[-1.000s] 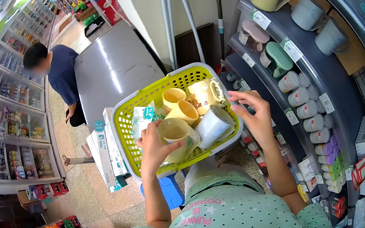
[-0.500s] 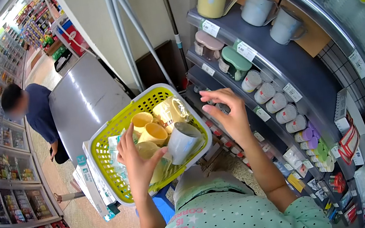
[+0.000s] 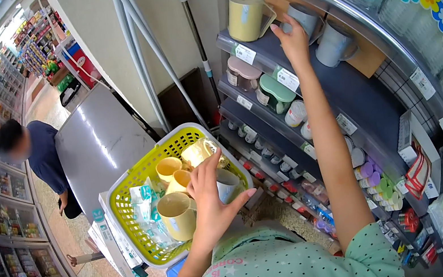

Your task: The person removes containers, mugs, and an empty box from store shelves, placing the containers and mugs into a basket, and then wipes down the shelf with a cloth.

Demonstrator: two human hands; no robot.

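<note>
My left hand (image 3: 207,198) is over the yellow-green basket (image 3: 122,210), fingers spread and thumb stretched out, beside a grey mug (image 3: 227,184) that it partly covers. Also in the basket are a large pale yellow mug (image 3: 175,220), two smaller yellow cups, one a yellow cup (image 3: 168,168) near the back, a shiny wrapped yellow item (image 3: 196,151) and clear-and-teal packets (image 3: 143,199). My right hand (image 3: 294,44) reaches to the upper shelf, thumb and fingers apart, between a yellow pitcher (image 3: 245,19) and a grey mug (image 3: 303,16). Whether its fingertips touch the grey mug, I cannot tell.
Another grey mug (image 3: 333,44) stands farther right on that shelf. Lower shelves hold lidded containers, such as a green-lidded container (image 3: 277,89), and cups. A metal table (image 3: 95,134) is at left, with a person (image 3: 43,153) beyond it. Poles (image 3: 134,54) lean against the wall.
My right hand has moved up and away from near the basket to the upper shelf. My left hand has shifted right across the basket, uncovering the large yellow mug.
</note>
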